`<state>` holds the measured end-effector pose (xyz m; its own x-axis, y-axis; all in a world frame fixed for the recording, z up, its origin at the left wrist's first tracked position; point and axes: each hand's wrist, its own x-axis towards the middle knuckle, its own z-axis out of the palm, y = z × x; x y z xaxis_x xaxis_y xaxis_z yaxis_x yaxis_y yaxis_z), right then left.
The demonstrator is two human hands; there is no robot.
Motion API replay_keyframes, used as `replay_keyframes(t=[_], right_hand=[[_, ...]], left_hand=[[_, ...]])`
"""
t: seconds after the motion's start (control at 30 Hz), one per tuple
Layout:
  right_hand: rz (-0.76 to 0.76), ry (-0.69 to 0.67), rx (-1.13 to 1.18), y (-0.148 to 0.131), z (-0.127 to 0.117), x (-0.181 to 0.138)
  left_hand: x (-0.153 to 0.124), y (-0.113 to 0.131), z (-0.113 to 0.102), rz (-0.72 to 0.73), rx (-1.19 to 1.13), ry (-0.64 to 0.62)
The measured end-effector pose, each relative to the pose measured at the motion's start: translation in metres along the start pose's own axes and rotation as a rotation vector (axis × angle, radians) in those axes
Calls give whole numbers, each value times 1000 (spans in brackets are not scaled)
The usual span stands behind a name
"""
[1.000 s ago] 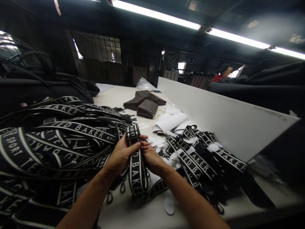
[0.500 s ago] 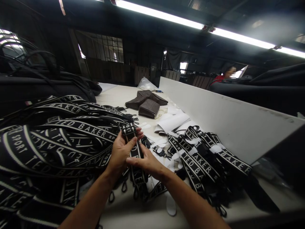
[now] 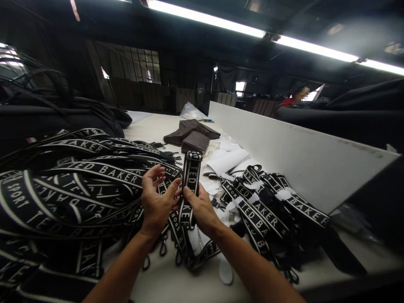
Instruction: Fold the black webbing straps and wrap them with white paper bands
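A black webbing bag strap (image 3: 191,174) with white lettering and edge stripes stands up between my hands, its slider buckle at the top. My right hand (image 3: 202,208) pinches it around the middle, thumb in front. Just left of it, my left hand (image 3: 158,200) has its fingers spread and curled, with nothing gripped. Below, the strap trails down onto the table. A large heap of similar straps (image 3: 78,189) fills the left side, and a smaller pile of straps (image 3: 261,210) with white paper pieces lies on the right.
Dark brown quilted bags (image 3: 194,141) lie farther back, with white paper sheets (image 3: 229,160) in front. A clear plastic bag (image 3: 191,111) sits behind. A white board (image 3: 284,147) edges the table's right side. Black bags (image 3: 57,113) stand at left. Someone in red (image 3: 285,102) is in the background.
My left hand has let go of the strap and opened, moving left. My right hand now grips the strap alone, more upright and slightly to the right.
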<state>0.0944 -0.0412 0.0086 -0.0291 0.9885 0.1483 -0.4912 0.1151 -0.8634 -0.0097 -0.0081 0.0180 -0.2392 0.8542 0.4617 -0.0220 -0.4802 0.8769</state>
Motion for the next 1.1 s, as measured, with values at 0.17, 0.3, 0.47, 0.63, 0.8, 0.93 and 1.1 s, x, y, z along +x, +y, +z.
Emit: replay_keyframes(t=[0.17,0.3,0.47,0.63,0.8,0.93,1.1], right_hand=[[-124,114,-3,0,-7,5],[-316,222,-409,15,-16,5],[-533,309,-713,16,-15,0],[-441,289,-590,1,-14,3],[-76,107,157,-13,-27,17],[95,-1,474,-15,-38,24],[42,116,574,-17,-41,29]], left_hand=[[-8,2,5,-227,-132,-521],[-15,2,11,-79,-6,-595],[-17,-4,10,-11,80,-636],[-8,-3,0,45,245,-607],[4,9,-12,-1,392,-811],[3,7,-9,-84,356,-888],[-12,-8,8,-107,203,-907]])
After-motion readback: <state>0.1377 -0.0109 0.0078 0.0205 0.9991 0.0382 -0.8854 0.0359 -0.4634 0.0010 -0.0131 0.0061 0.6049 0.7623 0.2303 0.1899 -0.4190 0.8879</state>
